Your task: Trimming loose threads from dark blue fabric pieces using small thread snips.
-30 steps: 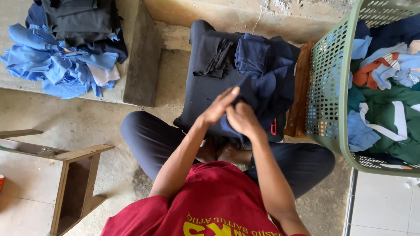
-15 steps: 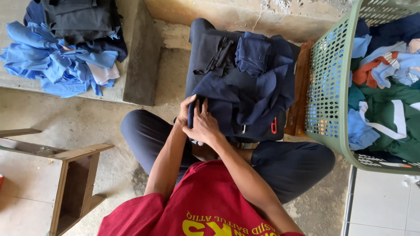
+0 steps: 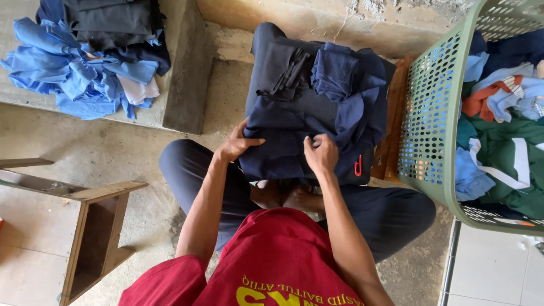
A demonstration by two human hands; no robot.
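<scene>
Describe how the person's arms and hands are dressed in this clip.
Both arms are bare from the short red sleeves down. The red shirt carries yellow lettering. The left hand and right hand wear no gloves; no rings, watch or bracelets can be seen.

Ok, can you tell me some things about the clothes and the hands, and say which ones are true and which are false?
1. Both hands rest on the dark navy garment. True: the left hand and the right hand press on it.
2. The green basket is empty. False: it holds green, blue and orange clothes.
3. A pile of blue clothes lies on a concrete ledge at upper left. True.
4. The person's shirt is blue. False: it is red.
5. A wooden stool stands at lower left. True.
</scene>
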